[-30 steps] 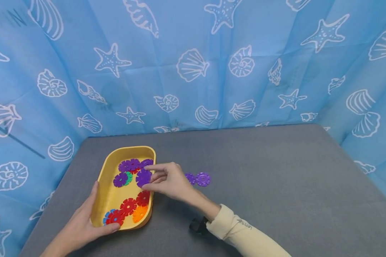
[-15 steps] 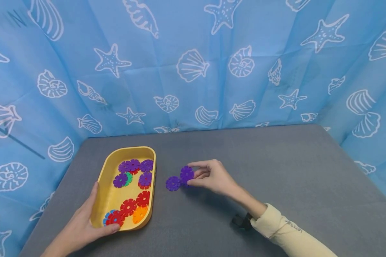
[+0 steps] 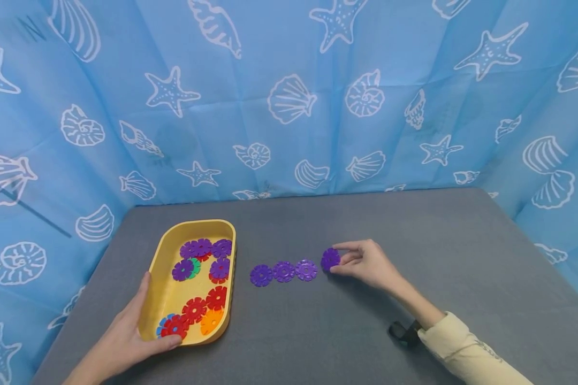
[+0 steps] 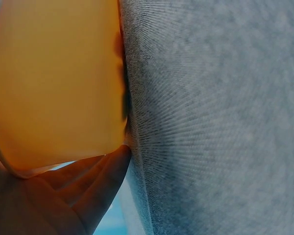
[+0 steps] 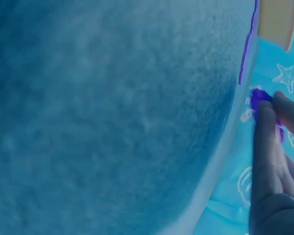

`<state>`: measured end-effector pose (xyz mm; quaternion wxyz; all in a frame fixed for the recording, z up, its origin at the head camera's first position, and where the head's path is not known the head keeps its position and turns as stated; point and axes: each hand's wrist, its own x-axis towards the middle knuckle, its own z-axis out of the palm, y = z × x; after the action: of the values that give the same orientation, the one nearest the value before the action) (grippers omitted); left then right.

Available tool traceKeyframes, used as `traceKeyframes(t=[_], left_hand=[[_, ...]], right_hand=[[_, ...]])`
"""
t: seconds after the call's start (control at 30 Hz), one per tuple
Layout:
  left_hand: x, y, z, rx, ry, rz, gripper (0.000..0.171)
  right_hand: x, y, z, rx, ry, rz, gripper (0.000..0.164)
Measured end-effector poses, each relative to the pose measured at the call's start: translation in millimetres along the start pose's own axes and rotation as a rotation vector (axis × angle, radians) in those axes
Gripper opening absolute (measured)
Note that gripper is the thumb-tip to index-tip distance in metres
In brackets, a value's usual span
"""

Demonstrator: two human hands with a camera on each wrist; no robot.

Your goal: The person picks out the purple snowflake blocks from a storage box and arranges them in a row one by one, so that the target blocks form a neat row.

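My left hand (image 3: 125, 331) holds the yellow plastic bin (image 3: 156, 278) at its near left corner, thumb over the rim and the other fingers along the outside wall. In the left wrist view the fingers (image 4: 95, 191) lie against the bin's wall (image 4: 54, 88). Between thumb and fingers, my right hand (image 3: 373, 264) pinches a purple notched disc (image 3: 329, 260), a flower-like building disc, to the right of a row. That row is three purple discs (image 3: 283, 271) lying flat on the table. The right wrist view shows the pinched disc (image 5: 260, 100) partly hidden by fingertips.
Inside the bin lie several purple discs (image 3: 182, 270), several red discs (image 3: 194, 310), an orange disc (image 3: 212, 321), and partly covered green and blue ones. The grey table (image 3: 414, 240) ends at a blue shell-print curtain (image 3: 318, 107) behind.
My right hand has carried a purple disc out of the bin and rightward, past the row on the table. The left hand stays on the bin.
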<state>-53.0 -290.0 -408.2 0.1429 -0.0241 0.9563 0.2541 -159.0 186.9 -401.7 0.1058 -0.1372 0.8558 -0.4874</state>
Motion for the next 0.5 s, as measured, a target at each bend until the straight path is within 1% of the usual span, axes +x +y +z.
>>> traceKeyframes(t=[0.2, 0.33, 0.5], left_hand=[[-0.4, -0.8, -0.3, -0.002, -0.004, -0.004, 0.138], [-0.2, -1.1, 0.0, -0.005, -0.005, -0.005, 0.138], [0.8, -0.3, -0.9, -0.017, -0.013, -0.013, 0.138]], right_hand=[[2.8, 4.8, -4.4, -0.057, -0.058, 0.022, 0.053], [6.5, 6.7, -1.8, -0.079, -0.07, 0.028, 0.054], [8.3, 7.1, 2.7, -0.135, -0.072, 0.027, 0.054]])
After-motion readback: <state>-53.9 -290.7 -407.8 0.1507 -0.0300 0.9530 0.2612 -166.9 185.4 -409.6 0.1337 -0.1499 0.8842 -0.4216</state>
